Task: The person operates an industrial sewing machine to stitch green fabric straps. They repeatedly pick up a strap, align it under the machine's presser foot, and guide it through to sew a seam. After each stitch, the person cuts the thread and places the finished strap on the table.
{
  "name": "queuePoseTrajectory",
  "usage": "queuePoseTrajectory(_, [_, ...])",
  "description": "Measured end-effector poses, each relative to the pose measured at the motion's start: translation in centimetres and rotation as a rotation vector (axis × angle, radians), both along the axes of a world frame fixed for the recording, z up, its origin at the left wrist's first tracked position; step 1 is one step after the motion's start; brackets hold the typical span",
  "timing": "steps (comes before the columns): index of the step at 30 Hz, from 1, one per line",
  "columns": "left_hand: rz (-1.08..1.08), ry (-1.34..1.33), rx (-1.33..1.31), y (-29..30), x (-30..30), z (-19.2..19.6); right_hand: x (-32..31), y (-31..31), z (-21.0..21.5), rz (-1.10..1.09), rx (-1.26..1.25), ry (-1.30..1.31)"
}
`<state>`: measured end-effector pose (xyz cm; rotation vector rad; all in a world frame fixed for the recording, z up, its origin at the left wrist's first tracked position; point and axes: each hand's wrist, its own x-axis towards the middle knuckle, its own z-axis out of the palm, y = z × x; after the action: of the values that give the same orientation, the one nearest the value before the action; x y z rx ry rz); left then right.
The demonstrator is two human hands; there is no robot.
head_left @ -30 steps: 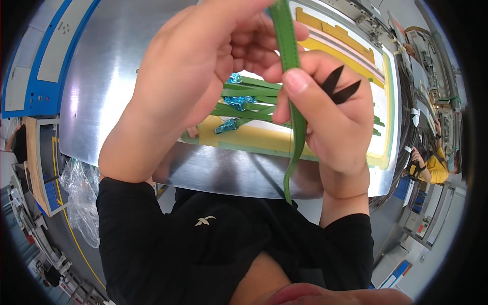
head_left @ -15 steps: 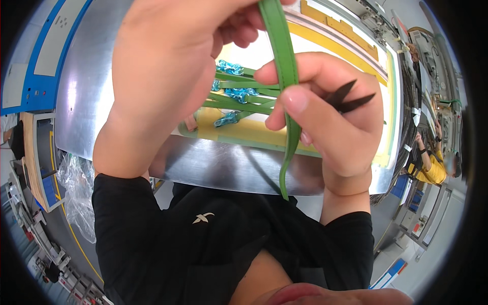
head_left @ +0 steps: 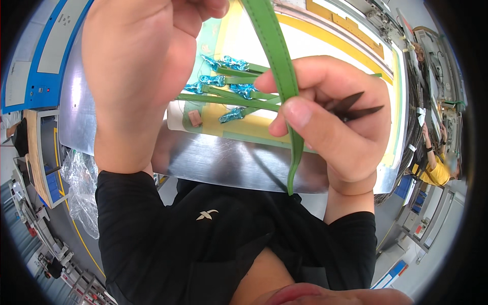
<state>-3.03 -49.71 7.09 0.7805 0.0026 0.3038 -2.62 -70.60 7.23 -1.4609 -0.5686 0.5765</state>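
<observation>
A long green strap (head_left: 278,56) with stitching along its edge runs down from the upper edge of the view, its narrow lower end hanging free. My right hand (head_left: 345,137) pinches it between thumb and index finger. Two dark pointed blades, like thread snips (head_left: 358,111), stick out from that same palm, their handles hidden. At the upper left my left hand (head_left: 142,66) is raised with curled fingers at the strap's upper part; its fingertips are cut off by the frame. Beneath, several green straps (head_left: 218,98) with blue-wrapped metal clasps (head_left: 232,115) lie on the work surface.
The metal table edge (head_left: 213,160) curves in front of me. A small wooden block (head_left: 195,118) sits near the straps. Clear plastic sheeting (head_left: 81,193) hangs at the left, by a blue-framed machine (head_left: 43,61). A person in yellow (head_left: 436,170) is far right.
My left hand has shifted left, uncovering more of the straps and clasps below. The held strap slants more, its top leaning left. My right hand has moved slightly right and keeps its pinch.
</observation>
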Motion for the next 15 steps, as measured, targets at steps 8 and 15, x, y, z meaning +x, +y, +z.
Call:
queuePoseTrajectory(8, [0.082,-0.141,0.286,2.3,1.0,-1.0,-0.1,0.1,0.1,-0.022,-0.029,0.002])
queuePoseTrajectory(15, [0.108,-0.149,0.371,2.4,1.1,-0.9,-0.1,0.1,0.0,-0.033,-0.039,-0.006])
